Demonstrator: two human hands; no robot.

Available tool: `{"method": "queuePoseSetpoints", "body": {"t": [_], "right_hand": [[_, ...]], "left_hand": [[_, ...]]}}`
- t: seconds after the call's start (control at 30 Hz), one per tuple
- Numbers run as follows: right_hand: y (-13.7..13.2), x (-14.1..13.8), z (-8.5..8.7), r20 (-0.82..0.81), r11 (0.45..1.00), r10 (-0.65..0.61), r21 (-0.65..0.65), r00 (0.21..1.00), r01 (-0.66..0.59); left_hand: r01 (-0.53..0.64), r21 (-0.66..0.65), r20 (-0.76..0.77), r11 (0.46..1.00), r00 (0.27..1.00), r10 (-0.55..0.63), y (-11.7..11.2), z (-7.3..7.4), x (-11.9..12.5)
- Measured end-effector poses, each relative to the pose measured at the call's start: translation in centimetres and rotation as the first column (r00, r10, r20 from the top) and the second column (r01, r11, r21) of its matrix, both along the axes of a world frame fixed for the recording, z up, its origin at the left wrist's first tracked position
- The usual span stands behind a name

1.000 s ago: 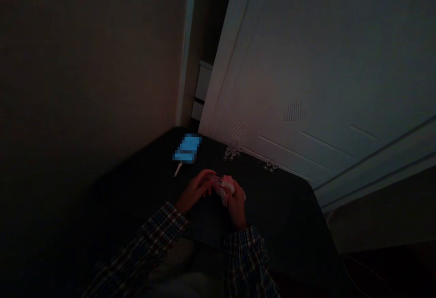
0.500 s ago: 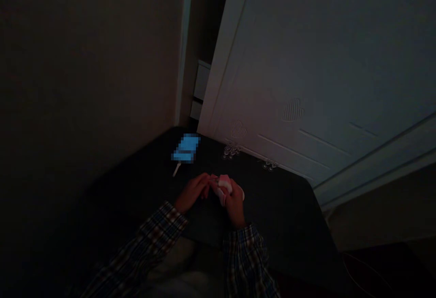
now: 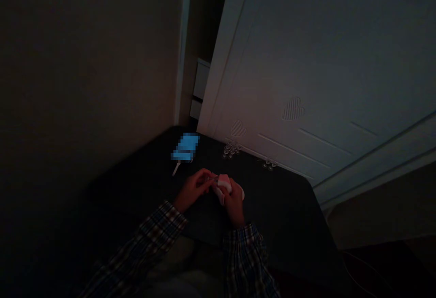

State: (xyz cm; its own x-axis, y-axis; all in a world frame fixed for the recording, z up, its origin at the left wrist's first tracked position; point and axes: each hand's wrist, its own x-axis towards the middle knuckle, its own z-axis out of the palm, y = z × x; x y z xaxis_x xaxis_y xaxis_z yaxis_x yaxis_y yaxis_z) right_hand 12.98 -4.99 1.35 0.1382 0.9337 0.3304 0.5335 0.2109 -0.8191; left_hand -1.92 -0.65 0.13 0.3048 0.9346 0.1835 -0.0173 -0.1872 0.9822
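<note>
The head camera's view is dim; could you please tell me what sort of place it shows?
Probably a room in a home: a dark table stands beside a plain wall and a pale panel with heart patterns.

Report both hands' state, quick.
Left hand: at the pink-and-white item; open or closed, cannot be told.
Right hand: closed, holding the pink-and-white item.

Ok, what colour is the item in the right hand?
The item in the right hand looks pink and white in this dim light; head view shows it best.
</note>
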Motion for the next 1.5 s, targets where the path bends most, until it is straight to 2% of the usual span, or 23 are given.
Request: {"method": "queuePoseSetpoints", "body": {"t": [0.43,0.77,1.17,1.37,1.5], "right_hand": [[0.1,0.1,-0.5,0.007,1.000,-0.021,0.015,1.000,0.021],[0.2,0.5,-1.7,0.120,0.999,-0.021,0.051,0.993,0.015],[0.2,0.4,-1.5,0.107,0.998,-0.059,0.029,0.993,0.056],[0.3,0.4,-1.6,0.145,0.998,-0.039,0.060,0.989,0.031],[0.3,0.4,-1.7,0.144,0.996,-0.013,0.086,0.989,0.000]], "left_hand": [[0.013,0.013,0.006,1.000,1.000,-0.013,-0.2,0.3,-0.1],[-0.028,-0.056,0.013,0.998,1.000,0.029,0.6,-0.9,0.2],[-0.017,-0.013,0.005,1.000,1.000,0.017,0.2,-0.3,-0.1],[-0.054,-0.041,-0.015,0.998,0.998,0.054,0.4,-0.6,0.0],[-0.071,-0.013,-0.009,0.997,0.997,0.071,0.6,-1.0,0.1]]}}
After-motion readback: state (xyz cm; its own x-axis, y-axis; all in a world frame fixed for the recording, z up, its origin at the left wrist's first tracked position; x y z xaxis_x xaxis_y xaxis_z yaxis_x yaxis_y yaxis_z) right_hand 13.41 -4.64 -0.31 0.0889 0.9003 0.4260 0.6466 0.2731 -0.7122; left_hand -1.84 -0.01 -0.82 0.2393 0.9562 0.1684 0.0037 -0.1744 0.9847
